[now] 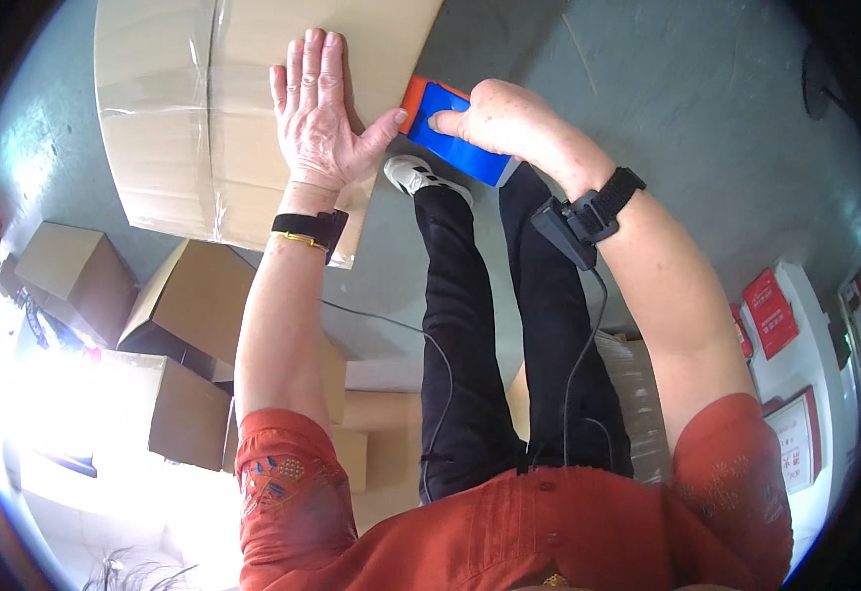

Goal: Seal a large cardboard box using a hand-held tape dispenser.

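Note:
A large cardboard box [164,118] stands at the upper left, with clear tape along the seam of its face. My left hand [320,123] lies flat on this box near its right side, fingers stretched upward and thumb out to the right. In my right hand [499,123] is a blue and orange tape dispenser [458,136], gripped with the thumb across its blue side. The orange end of the dispenser is at the box's right edge, close to my left thumb; whether it touches the box I cannot tell. My other right fingers are mostly hidden.
Several smaller cardboard boxes [189,300] are stacked at the left. A thin black cable [588,335] hangs from the device on my right wrist across my legs. Red-and-white items [770,310] stand at the right. Grey floor [667,89] shows beyond my right hand.

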A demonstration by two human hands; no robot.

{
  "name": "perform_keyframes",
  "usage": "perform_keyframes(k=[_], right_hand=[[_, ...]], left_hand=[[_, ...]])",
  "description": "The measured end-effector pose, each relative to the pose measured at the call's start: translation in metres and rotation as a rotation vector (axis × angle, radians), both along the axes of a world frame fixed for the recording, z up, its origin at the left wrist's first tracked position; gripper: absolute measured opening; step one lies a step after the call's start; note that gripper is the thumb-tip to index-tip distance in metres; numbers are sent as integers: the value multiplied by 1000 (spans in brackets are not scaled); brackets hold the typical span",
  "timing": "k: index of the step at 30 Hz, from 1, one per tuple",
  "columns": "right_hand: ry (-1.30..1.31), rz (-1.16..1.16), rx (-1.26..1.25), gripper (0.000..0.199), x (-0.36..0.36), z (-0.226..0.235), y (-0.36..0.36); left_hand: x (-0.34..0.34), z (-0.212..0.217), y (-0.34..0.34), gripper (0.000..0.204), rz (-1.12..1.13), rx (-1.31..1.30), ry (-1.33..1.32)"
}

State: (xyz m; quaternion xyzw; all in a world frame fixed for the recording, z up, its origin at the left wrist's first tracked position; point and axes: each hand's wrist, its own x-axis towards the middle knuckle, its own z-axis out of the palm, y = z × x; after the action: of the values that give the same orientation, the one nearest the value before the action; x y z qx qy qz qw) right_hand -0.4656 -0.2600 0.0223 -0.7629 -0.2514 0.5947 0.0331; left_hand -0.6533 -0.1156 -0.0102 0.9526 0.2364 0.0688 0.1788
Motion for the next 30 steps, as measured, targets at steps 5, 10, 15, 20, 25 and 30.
perform_keyframes(k=[5,10,15,20,25,30], right_hand=[[26,37,9,62,1,19,11],[16,-16,-136,52,-4,36,22],[-4,-7,1,48,-9,42,22],[72,-71,-33,43,-7,51,29],[48,5,-166,41,-9,51,39],[61,-40,-184,33,-14,52,48]], left_hand=[[2,6,-4,112,16,5,4],[2,11,-6,112,23,-6,27],[2,13,-6,109,23,-31,35],[4,13,-4,102,30,-25,7],[7,14,-7,99,33,-20,7],[6,10,-6,96,35,-24,-18]])
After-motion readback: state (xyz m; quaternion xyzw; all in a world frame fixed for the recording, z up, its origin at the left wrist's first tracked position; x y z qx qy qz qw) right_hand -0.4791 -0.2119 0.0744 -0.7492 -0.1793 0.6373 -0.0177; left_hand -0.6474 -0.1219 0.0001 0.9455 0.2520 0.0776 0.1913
